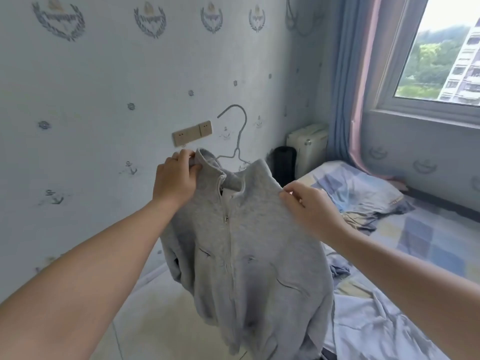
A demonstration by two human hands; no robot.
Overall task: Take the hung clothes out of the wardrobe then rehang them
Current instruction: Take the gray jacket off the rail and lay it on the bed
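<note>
Grey zip-up sweatshirt (244, 242), soft, limp and probably light, hangs in mid-air on a wire hanger (235, 141), left hand (176, 180) pinching its collar, right hand (311, 209) pinching the shoulder, the sensible holds.

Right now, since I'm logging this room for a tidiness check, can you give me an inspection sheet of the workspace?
Surface: bed with a checked sheet, at right; pale floor below.
Job's things: grey zip jacket held up on a wire hanger, hook above the collar.
Clutter: rumpled blue fabric on the bed.
Hands: left hand grips the jacket's collar; right hand pinches its shoulder.
Cables: a cord hangs high on the wall.
Surroundings: wall sockets, white case, black object, curtain, window.
</note>
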